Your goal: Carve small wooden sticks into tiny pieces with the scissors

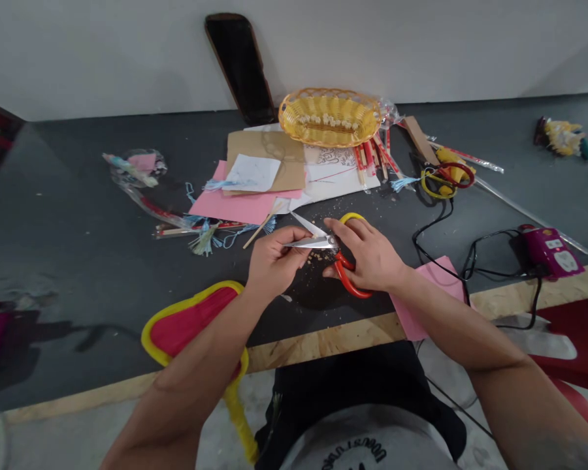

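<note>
My right hand (372, 258) grips the scissors (347, 271) by their red and yellow handles, and the blades are spread apart, pointing left. My left hand (274, 260) is closed in a pinch close to the blades. What its fingers pinch is too small and hidden to name. Small light-brown bits (318, 256) lie on the dark table under the blades. A thin wooden stick (262, 226) rests just beyond my left hand, beside blue tassels (235, 232).
A yellow basket (330, 140) stands at the back by a leaning phone (240, 65). Pink paper (240, 207) lies before it. A red and yellow fan-shaped thing (191, 320) overlaps the front edge, under my left forearm. Cables and a purple box (553, 251) are at right.
</note>
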`<action>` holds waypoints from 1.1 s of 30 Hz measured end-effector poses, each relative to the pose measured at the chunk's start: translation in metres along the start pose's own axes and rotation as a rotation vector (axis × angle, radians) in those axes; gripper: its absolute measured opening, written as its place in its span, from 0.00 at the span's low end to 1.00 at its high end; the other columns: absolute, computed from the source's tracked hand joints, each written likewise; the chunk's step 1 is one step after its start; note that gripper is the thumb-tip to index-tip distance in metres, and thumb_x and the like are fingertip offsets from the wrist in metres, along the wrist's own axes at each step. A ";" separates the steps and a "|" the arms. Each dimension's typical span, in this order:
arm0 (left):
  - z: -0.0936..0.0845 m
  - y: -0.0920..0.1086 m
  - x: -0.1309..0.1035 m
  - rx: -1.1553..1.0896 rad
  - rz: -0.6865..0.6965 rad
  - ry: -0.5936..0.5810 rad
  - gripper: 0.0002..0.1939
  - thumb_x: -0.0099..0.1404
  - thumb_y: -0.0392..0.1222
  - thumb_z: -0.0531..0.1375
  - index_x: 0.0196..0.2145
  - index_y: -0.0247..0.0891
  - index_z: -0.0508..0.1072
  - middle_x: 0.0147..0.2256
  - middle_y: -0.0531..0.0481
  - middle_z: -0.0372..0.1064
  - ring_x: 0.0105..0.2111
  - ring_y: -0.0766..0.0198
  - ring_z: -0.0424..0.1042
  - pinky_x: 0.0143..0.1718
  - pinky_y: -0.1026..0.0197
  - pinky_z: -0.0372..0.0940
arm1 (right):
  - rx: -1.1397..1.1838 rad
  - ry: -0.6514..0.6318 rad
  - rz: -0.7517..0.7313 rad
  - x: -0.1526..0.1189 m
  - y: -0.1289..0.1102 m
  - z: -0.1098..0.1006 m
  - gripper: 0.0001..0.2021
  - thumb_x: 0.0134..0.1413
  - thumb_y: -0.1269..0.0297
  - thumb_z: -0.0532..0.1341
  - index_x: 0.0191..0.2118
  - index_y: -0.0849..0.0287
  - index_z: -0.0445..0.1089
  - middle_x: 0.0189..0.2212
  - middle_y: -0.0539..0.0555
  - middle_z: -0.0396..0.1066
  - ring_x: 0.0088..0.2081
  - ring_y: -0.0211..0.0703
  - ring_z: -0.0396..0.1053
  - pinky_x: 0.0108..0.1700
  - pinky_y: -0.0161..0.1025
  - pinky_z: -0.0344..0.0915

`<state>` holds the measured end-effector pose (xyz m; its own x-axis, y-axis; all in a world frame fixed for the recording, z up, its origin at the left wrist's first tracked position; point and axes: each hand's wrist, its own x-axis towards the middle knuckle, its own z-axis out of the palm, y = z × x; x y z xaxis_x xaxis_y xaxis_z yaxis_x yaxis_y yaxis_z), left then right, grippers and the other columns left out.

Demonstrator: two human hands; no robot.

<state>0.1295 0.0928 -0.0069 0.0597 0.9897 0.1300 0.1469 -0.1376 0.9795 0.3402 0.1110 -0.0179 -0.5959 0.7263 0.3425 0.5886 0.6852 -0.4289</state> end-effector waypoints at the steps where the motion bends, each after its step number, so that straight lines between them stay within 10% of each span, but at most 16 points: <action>1: 0.000 0.000 0.000 -0.001 -0.009 -0.001 0.05 0.60 0.40 0.65 0.28 0.37 0.77 0.15 0.56 0.63 0.15 0.72 0.58 0.17 0.68 0.51 | -0.009 -0.005 0.006 0.000 -0.001 0.000 0.43 0.60 0.32 0.53 0.66 0.65 0.59 0.49 0.66 0.71 0.50 0.58 0.70 0.56 0.56 0.70; 19: 0.002 0.006 -0.003 0.211 0.175 0.118 0.08 0.63 0.41 0.63 0.28 0.36 0.77 0.27 0.49 0.78 0.27 0.65 0.74 0.28 0.65 0.66 | 0.179 -0.142 0.015 -0.001 -0.006 -0.010 0.37 0.65 0.37 0.52 0.63 0.66 0.61 0.50 0.67 0.73 0.48 0.54 0.74 0.50 0.50 0.72; 33: -0.001 0.009 -0.001 0.146 0.097 -0.011 0.09 0.63 0.37 0.61 0.24 0.37 0.73 0.17 0.57 0.64 0.17 0.71 0.60 0.20 0.67 0.54 | 0.042 -0.028 0.016 0.001 -0.005 -0.002 0.41 0.60 0.34 0.55 0.65 0.64 0.59 0.49 0.66 0.70 0.51 0.59 0.68 0.57 0.58 0.68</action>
<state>0.1300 0.0906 0.0016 0.0911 0.9710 0.2208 0.2815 -0.2378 0.9296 0.3379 0.1078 -0.0137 -0.6022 0.7347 0.3124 0.5750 0.6706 -0.4687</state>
